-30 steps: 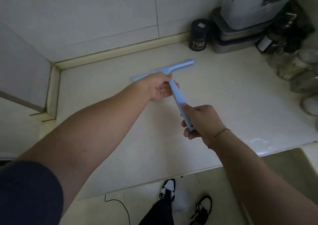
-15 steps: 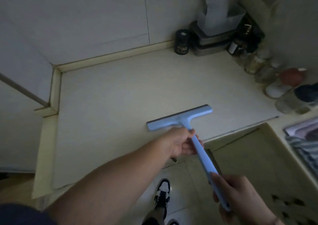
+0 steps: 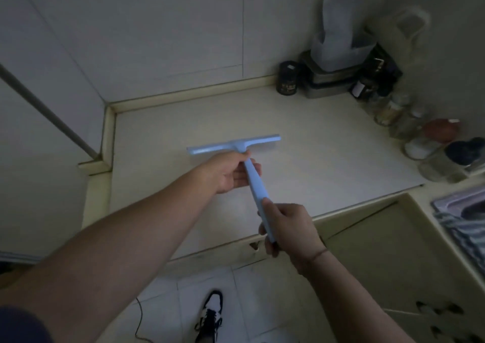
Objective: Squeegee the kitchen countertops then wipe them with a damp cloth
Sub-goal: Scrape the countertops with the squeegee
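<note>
Light blue squeegee [image 3: 237, 145] with blade on the pale surface [image 3: 328, 164], mid-counter. Left hand [image 3: 231, 172] holds the handle just below the head, fingers curled round it. Right hand [image 3: 287, 228] grips the handle's end, fingers wrapped tight. Dark jar [image 3: 287, 82] and containers at back right.

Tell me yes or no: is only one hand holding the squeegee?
No: the left hand grips the blue squeegee near its head and the right hand grips the handle's end.

One squeegee [image 3: 237, 147]; two hands; one black canister [image 3: 288, 79].
</note>
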Available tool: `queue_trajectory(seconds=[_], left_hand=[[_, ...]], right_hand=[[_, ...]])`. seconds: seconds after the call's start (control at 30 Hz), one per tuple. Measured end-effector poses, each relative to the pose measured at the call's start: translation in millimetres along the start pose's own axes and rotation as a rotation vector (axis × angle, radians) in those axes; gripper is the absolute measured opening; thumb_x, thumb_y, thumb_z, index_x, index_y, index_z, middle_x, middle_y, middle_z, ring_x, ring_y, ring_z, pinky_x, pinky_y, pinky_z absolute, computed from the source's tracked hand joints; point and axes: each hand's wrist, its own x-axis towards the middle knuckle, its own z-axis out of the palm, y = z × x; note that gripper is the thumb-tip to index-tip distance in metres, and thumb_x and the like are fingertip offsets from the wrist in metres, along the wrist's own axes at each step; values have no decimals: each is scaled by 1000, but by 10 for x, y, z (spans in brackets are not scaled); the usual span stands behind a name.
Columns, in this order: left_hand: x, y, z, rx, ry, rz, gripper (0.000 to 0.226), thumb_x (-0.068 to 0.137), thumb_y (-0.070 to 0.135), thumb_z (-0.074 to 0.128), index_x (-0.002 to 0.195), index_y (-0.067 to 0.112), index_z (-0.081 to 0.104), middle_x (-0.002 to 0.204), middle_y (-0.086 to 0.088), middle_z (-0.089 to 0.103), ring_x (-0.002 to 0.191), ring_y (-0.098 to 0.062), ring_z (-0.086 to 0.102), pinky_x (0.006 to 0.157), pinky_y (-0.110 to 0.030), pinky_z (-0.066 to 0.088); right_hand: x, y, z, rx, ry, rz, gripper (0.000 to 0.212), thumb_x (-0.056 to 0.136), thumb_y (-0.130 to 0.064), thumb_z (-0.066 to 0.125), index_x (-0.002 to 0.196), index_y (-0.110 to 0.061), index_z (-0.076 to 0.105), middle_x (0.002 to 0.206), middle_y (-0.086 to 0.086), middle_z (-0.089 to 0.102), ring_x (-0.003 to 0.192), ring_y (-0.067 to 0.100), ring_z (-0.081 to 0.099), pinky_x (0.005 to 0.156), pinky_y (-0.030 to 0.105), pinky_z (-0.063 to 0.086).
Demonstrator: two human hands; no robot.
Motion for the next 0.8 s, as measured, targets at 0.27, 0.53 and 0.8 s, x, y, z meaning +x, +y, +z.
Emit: queue_trajectory(seconds=[0.27, 0.53, 0.8], left_hand=[[301, 138, -562, -15, 49, -69, 29, 102, 23, 46, 84, 2, 56, 56, -8, 68, 51, -16, 68, 64, -31, 56], [-295, -663, -386, 13, -117, -301, 34, 104, 25, 39, 90, 0, 57, 68, -14, 69, 57, -23, 70, 51, -30, 58], [-565, -916, -149, -59, -52, -171, 31, 101, 27, 46, 91, 2, 60, 73, -12, 72, 64, -21, 71, 62, -31, 58]], right_hand=[[430, -124, 538, -47, -32, 127, 44, 98, -30, 52, 85, 9, 65, 61, 14, 62, 38, 24, 56, 37, 25, 45], [-560, 393, 235, -201, -117, 199, 51, 96, -37, 53, 66, 3, 66, 56, 11, 67, 45, 29, 65, 47, 30, 47], [-783, 547, -80, -134, -189, 80, 47, 98, -35, 51, 65, -2, 62, 53, 10, 65, 41, 24, 62, 40, 27, 46]])
